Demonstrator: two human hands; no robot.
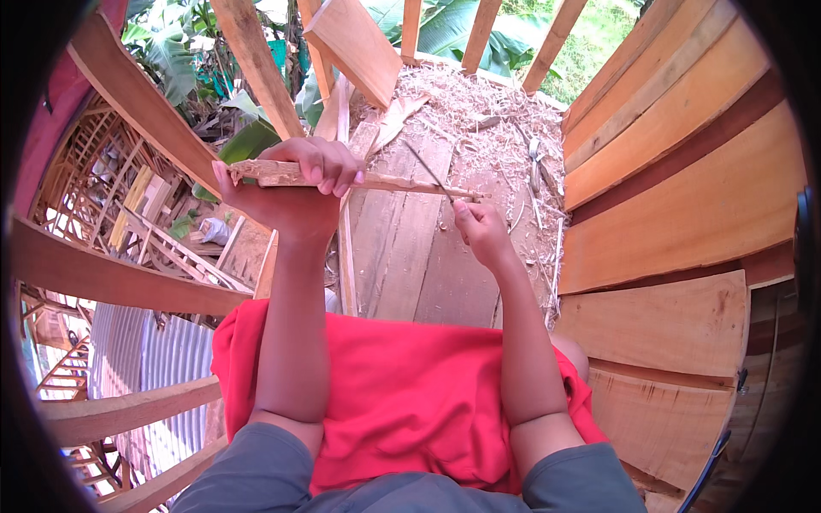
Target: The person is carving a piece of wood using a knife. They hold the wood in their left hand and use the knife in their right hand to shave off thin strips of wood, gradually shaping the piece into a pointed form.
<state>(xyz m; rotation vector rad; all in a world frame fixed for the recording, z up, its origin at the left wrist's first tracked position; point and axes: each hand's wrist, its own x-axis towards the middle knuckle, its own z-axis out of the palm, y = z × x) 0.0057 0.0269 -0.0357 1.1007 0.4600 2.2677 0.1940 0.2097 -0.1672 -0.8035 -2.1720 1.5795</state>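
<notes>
My left hand [321,167] is wrapped round the thick, rough end of a wooden stick [402,184], held crosswise in front of me. The stick narrows toward its right end. In my closed right hand [481,229] is a knife [425,164], its thin dark blade seen nearly edge-on and slanting up to the left. The blade crosses the stick near its narrow end; I cannot tell whether it is cutting in. The knife's handle is hidden in my fingers. A red cloth [402,385] lies over my lap, below both forearms.
Wood shavings [479,103] cover much of the far plank floor [402,256]. A thick board [355,47] leans at the far left by upright posts. A plank wall [676,197] rises close on my right. Open wooden rails [128,282] run along my left.
</notes>
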